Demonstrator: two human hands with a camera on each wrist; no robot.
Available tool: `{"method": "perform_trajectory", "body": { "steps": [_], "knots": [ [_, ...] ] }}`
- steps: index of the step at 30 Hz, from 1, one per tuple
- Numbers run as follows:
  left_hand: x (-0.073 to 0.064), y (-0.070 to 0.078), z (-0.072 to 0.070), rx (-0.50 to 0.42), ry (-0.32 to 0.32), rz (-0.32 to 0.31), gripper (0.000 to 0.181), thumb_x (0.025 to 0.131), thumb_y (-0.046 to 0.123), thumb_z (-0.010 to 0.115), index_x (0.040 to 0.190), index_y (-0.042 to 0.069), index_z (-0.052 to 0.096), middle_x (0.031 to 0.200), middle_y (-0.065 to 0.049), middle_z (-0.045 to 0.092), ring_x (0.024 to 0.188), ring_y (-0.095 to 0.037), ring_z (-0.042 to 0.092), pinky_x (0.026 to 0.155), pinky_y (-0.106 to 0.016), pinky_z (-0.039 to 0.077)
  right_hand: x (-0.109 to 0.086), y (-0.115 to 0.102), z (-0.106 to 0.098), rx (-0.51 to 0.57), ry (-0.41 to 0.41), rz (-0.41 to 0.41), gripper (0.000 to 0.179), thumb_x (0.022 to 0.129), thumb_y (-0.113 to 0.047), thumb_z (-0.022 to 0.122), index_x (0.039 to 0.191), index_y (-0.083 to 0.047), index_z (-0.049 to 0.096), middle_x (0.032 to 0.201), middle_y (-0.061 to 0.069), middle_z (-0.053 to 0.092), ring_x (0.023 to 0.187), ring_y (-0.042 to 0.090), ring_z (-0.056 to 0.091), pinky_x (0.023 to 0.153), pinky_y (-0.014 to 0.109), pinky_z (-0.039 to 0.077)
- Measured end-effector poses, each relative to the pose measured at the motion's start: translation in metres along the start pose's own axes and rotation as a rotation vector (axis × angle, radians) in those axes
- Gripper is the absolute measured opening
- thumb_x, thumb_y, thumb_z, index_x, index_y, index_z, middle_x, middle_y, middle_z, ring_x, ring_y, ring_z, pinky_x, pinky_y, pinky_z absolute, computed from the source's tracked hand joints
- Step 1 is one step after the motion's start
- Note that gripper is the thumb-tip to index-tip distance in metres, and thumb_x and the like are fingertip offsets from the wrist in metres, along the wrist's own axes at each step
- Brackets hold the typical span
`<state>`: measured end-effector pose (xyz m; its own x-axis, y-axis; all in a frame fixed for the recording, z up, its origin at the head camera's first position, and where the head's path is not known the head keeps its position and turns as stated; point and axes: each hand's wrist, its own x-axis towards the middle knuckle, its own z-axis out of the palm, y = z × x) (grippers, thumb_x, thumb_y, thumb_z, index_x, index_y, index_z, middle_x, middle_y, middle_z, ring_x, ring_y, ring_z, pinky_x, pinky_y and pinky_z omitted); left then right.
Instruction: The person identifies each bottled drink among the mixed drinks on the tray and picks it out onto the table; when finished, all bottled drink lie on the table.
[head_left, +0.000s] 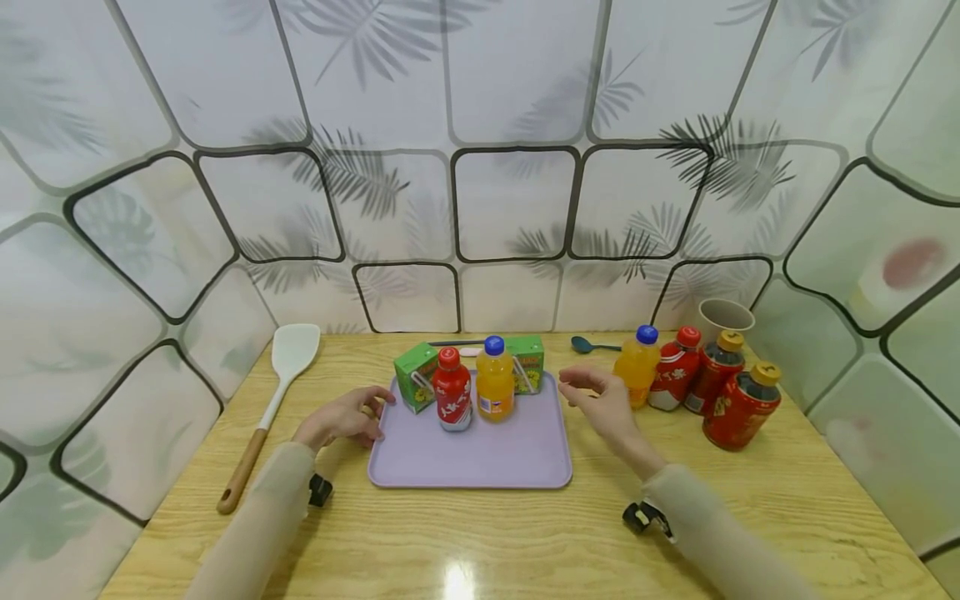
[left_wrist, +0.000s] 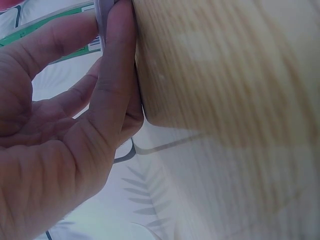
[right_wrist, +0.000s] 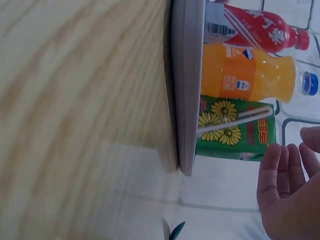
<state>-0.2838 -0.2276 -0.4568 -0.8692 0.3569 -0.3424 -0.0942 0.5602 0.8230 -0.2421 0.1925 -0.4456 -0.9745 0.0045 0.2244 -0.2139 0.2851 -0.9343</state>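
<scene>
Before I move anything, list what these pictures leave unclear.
- Head view: the lower part of the cup, behind the farther gold-capped bottle.
- Head view: the left side of the right-hand green drink carton, behind the orange drink bottle.
- Head view: fine print on the nearer gold-capped bottle, too small and blurred.
- Right wrist view: the rest of the right hand, cut off by the right edge.

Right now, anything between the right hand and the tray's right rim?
Nothing visible between the right hand and the tray: the nearer green carton stands on it, and the off-tray orange bottle is farther right.
</scene>
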Motion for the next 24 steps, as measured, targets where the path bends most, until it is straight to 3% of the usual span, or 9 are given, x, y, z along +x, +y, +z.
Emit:
{"method": "perform_trajectory", "body": {
  "steps": [9, 14, 20, 24],
  "knots": [
    [0.000, 0.000, -0.001, -0.002, -0.003, -0.004, 0.058, 0.077, -0.008, 0.066, 0.132, 0.002, 0.048, 0.106, -0.016, 0.045, 0.069, -0.018, 0.058, 0.062, -0.030, 0.057, 0.002, 0.000, 0.020, 0.039, -0.090, 0.009, 0.033, 0.091, -0.013, 0.069, 0.120, 0.003, 0.065, 0.115, 0.020, 0.067, 0.093, 0.007, 0.062, 0.073, 0.021, 0.058],
    [0.001, -0.002, -0.001, -0.005, -0.010, -0.005, 0.059, 0.077, -0.007, 0.066, 0.133, 0.002, 0.048, 0.107, -0.017, 0.045, 0.069, -0.019, 0.059, 0.061, -0.030, 0.057, 0.004, -0.007, 0.031, 0.026, -0.111, 0.028, 0.036, 0.089, -0.015, 0.072, 0.123, -0.004, 0.066, 0.117, 0.016, 0.067, 0.100, 0.018, 0.063, 0.075, 0.026, 0.059],
    [0.001, -0.001, -0.001, -0.010, -0.012, -0.005, 0.059, 0.078, -0.008, 0.066, 0.133, 0.001, 0.047, 0.107, -0.017, 0.045, 0.069, -0.019, 0.059, 0.062, -0.031, 0.057, 0.012, -0.015, 0.046, -0.019, -0.121, 0.011, 0.046, 0.086, -0.021, 0.076, 0.130, -0.016, 0.063, 0.128, 0.006, 0.065, 0.114, 0.026, 0.060, 0.090, 0.038, 0.052],
    [0.001, -0.001, 0.000, -0.011, -0.015, -0.006, 0.059, 0.077, -0.008, 0.067, 0.132, 0.001, 0.048, 0.106, -0.017, 0.045, 0.070, -0.019, 0.059, 0.062, -0.030, 0.057, 0.018, -0.019, 0.053, -0.016, -0.115, 0.005, 0.053, 0.083, -0.021, 0.078, 0.133, -0.017, 0.060, 0.132, 0.005, 0.062, 0.121, 0.027, 0.057, 0.102, 0.049, 0.046]
  ]
}}
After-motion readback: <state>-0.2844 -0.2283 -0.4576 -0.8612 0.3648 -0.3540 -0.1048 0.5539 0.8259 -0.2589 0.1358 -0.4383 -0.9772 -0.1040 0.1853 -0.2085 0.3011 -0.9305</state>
